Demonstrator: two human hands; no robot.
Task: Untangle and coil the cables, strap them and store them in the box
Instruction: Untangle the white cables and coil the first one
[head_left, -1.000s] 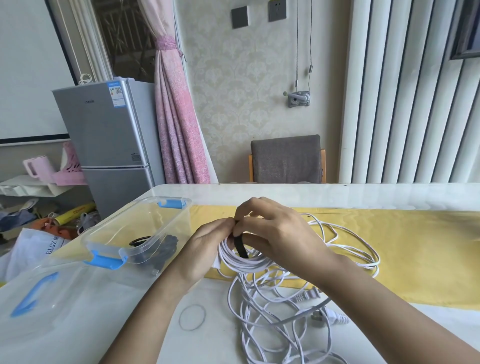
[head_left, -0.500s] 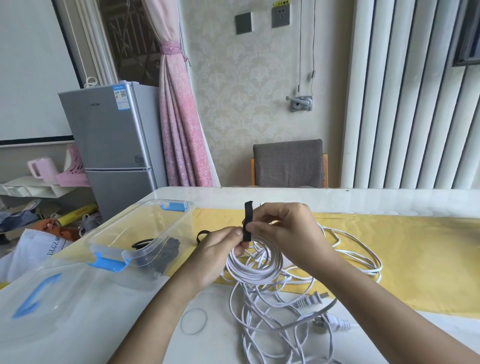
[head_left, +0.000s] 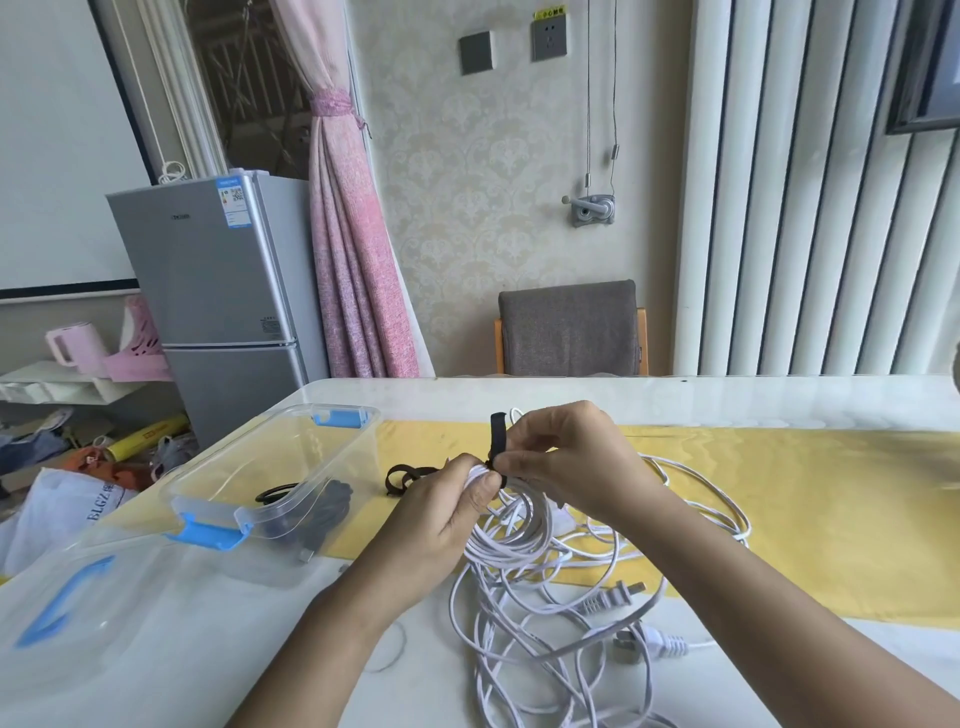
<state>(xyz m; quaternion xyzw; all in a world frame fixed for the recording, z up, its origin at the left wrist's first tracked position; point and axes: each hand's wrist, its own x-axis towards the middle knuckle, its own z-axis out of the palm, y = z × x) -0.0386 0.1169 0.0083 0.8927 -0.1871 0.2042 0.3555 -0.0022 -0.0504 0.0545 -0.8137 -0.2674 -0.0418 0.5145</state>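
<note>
Since a second ago, the black strap (head_left: 497, 431) has its free end lifted upright above the white cable coil (head_left: 519, 525), held over the table (head_left: 208, 649). Grip of the left hand (head_left: 447, 514) pinches the coil; grip of the right hand (head_left: 566, 462) pinches the strap. A slip could spring loops loose. Beneath, tangled cable (head_left: 545, 649) may snag; the open box (head_left: 244, 519) sits left.

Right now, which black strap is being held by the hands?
The upright strap, pinched by the right hand at the white cable coil; the other strap lies curled on the table.
</note>
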